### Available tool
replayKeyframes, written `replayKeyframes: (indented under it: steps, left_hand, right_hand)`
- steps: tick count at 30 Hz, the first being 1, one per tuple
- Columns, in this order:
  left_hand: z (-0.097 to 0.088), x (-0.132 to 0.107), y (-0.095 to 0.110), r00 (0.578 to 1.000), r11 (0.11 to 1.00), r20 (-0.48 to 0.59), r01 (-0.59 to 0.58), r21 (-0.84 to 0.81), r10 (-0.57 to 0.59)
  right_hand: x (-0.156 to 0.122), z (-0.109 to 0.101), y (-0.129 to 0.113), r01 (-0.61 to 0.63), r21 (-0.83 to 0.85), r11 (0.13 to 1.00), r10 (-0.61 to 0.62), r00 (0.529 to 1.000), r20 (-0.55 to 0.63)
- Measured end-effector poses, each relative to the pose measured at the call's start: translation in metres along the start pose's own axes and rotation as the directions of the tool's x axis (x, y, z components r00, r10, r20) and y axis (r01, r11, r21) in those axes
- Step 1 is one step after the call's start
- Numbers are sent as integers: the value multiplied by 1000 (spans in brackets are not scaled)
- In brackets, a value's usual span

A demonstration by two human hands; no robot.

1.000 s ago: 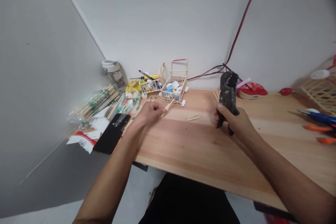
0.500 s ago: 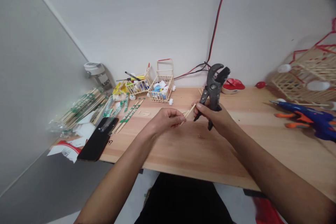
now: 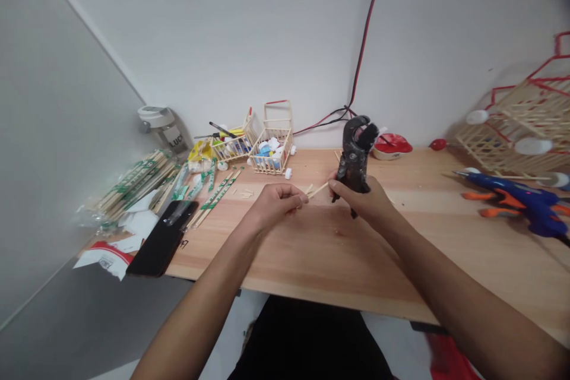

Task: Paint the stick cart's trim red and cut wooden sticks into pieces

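Note:
My left hand (image 3: 274, 205) pinches a thin wooden stick (image 3: 317, 191) between its fingertips. The stick points right, and its far end reaches my right hand (image 3: 356, 197). That hand grips the handles of black pliers (image 3: 355, 154), which stand upright with their worn jaws up and almost closed. The stick passes below the jaws, not between them. A few short stick pieces (image 3: 246, 194) lie on the wooden table (image 3: 320, 255) left of my hands.
Small wooden stick cages (image 3: 271, 151) hold white and blue pieces at the back. On the left lie bundled chopsticks (image 3: 138, 181) and a black phone (image 3: 162, 238). On the right are a blue-orange glue gun (image 3: 514, 202) and a large stick frame (image 3: 512, 127). Red-black wires (image 3: 358, 74) run up the wall.
The pliers' jaws have moved from wide open to nearly closed. My hands have drawn closer together since the earliest frame, and the left hand now holds a stick.

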State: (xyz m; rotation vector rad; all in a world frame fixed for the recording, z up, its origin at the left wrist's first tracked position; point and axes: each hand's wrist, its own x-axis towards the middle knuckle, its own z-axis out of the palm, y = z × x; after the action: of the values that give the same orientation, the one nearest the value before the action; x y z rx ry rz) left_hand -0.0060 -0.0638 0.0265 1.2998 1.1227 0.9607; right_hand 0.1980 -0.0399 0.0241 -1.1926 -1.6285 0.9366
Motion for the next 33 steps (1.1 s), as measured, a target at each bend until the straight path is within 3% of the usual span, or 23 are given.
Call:
replayKeyframes:
  steps: [3, 7, 12, 17, 26, 30, 33]
  left_hand:
    - [-2, -1, -1, 1000, 984, 6, 23, -178, -22]
    - [-2, 1, -4, 998, 894, 54, 47, -445, -25]
    - [4, 2, -6, 994, 814, 95, 99, -572, -55]
    - [18, 5, -4, 998, 779, 52, 54, -625, -28]
    - [47, 14, -5, 989, 833, -149, -79, -548, -4]
    - [52, 16, -5, 970, 846, -230, -189, -498, 82]
    - [51, 16, -4, 966, 845, -239, -211, -492, 102]
  right_hand:
    - [-1, 0, -2, -26, -57, 998, 26, 1000, -12]
    - [-2, 3, -3, -24, -38, 999, 23, 1000, -14]
    - [-3, 7, -2, -16, 35, 999, 17, 1000, -27]
    - [-7, 12, -4, -66, 135, 989, 70, 997, -22]
    - [-5, 16, 10, -39, 364, 931, 73, 994, -78]
    - [-8, 20, 6, -65, 306, 950, 88, 994, -60]
    - [-12, 23, 0, -96, 247, 964, 109, 993, -40]
